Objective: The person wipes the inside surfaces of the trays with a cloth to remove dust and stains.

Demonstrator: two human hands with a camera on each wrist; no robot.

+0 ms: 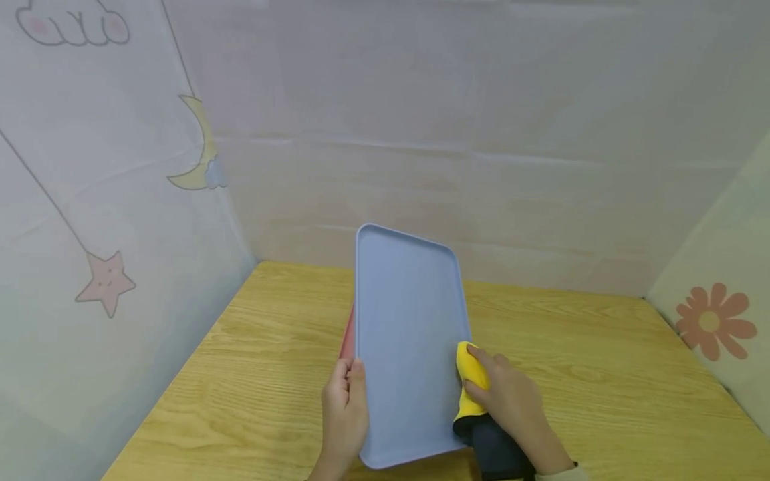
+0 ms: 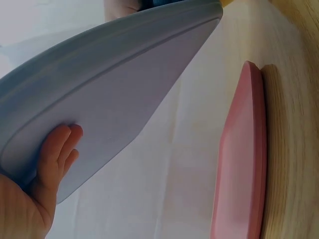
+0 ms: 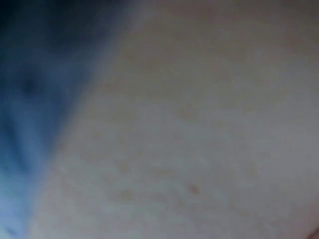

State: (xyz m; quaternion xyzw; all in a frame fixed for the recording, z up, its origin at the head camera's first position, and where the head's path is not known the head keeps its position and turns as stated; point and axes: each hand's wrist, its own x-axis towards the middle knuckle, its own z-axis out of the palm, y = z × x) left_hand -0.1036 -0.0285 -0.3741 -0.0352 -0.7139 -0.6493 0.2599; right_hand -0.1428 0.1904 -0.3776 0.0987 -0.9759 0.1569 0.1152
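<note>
A light blue rectangular tray [image 1: 409, 334] is held up at a tilt over the table, its inner face toward me. My left hand [image 1: 345, 414] grips its left edge, thumb on the rim; in the left wrist view the fingers [image 2: 64, 147] lie against its underside. At the lower right edge, my right hand [image 1: 511, 394] holds a yellow cloth [image 1: 471, 371] with a black border against the tray. Blurred skin and a blue patch fill the right wrist view, so the cloth is hidden there.
A pink tray [image 2: 239, 164] lies on the wooden table [image 1: 240, 374] behind the blue one, mostly hidden in the head view. A dark boxy piece [image 1: 498, 451] sits at the right wrist. Pale printed curtains [image 1: 421, 133] hang around the table.
</note>
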